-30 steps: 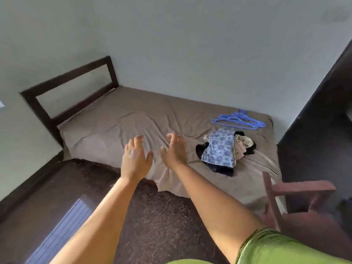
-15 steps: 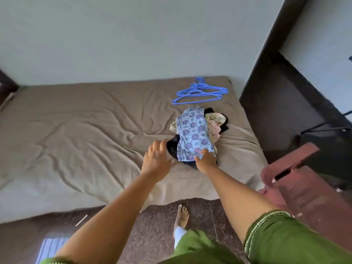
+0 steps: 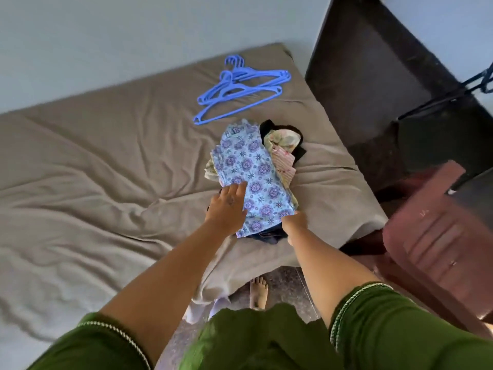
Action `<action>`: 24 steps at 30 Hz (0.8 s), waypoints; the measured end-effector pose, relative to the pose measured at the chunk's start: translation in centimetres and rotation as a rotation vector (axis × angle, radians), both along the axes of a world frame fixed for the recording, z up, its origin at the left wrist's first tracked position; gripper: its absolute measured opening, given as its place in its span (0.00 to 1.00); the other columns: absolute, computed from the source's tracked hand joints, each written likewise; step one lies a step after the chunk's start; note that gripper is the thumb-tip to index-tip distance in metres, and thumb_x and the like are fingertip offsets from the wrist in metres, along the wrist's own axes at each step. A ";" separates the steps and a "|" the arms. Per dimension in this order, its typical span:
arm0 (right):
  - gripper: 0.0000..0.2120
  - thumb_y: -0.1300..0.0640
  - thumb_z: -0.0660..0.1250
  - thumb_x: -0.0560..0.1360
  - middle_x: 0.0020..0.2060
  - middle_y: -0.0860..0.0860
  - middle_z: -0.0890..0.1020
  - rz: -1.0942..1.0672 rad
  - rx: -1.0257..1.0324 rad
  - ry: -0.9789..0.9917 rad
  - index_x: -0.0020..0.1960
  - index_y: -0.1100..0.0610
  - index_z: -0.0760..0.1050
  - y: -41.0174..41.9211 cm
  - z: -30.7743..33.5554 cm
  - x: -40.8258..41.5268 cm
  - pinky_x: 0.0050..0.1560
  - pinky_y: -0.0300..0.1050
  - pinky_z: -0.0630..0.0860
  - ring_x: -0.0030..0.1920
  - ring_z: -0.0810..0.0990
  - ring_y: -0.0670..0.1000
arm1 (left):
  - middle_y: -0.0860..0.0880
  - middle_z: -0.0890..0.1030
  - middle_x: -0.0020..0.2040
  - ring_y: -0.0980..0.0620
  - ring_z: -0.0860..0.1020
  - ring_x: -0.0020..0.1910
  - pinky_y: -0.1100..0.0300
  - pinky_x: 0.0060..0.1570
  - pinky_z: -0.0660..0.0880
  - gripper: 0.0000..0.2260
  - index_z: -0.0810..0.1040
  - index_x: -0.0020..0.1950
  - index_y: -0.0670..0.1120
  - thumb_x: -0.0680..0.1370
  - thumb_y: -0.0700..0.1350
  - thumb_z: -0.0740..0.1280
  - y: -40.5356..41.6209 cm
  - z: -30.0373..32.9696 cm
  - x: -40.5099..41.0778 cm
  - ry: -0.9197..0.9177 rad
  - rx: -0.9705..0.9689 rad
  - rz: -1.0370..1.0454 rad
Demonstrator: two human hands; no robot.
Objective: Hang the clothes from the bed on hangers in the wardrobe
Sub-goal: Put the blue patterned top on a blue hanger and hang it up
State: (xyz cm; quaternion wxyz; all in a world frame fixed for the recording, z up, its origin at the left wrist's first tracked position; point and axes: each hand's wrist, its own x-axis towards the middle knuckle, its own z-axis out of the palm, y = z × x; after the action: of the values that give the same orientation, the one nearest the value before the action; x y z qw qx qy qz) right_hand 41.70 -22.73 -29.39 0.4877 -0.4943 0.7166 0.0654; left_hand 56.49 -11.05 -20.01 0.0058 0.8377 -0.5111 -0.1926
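Since half a second ago both hands have reached the pile, and the view has tipped further down over the bed's near corner. The left hand, which then hovered short of the clothes, now lies with straight fingers on the left edge of the folded light-blue cloth with purple flower print, its grip open and flat. The right hand sits at the cloth's near right corner; its fingers are tucked under the fabric edge, so I cannot tell whether that grip is closed on it.

The flowered cloth tops a small heap of clothes on the bed covered in a wrinkled brown sheet, close to its near right corner. Beside and under it show a pale yellow piece, a pink striped piece, something black at the far side and dark blue fabric at the near edge.

A loose bunch of blue plastic hangers lies on the sheet just beyond the heap, apart from it. A reddish-brown plastic chair stands right of the bed, blurred.
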 end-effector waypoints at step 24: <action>0.19 0.54 0.57 0.78 0.59 0.55 0.76 -0.321 -0.063 0.134 0.67 0.59 0.70 -0.1 5.6 8.7 0.59 0.48 0.73 0.59 0.76 0.56 | 0.44 0.63 0.71 0.43 0.60 0.72 0.48 0.67 0.66 0.32 0.54 0.76 0.43 0.78 0.49 0.66 -3.9 -2.2 6.1 0.452 0.085 0.045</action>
State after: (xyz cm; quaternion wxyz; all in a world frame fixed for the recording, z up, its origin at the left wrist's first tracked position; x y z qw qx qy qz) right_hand 50.45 -22.82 -23.81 0.4270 -0.3831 0.8191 -0.0031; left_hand 62.59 -14.97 -22.23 0.0890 0.7840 -0.4694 -0.3964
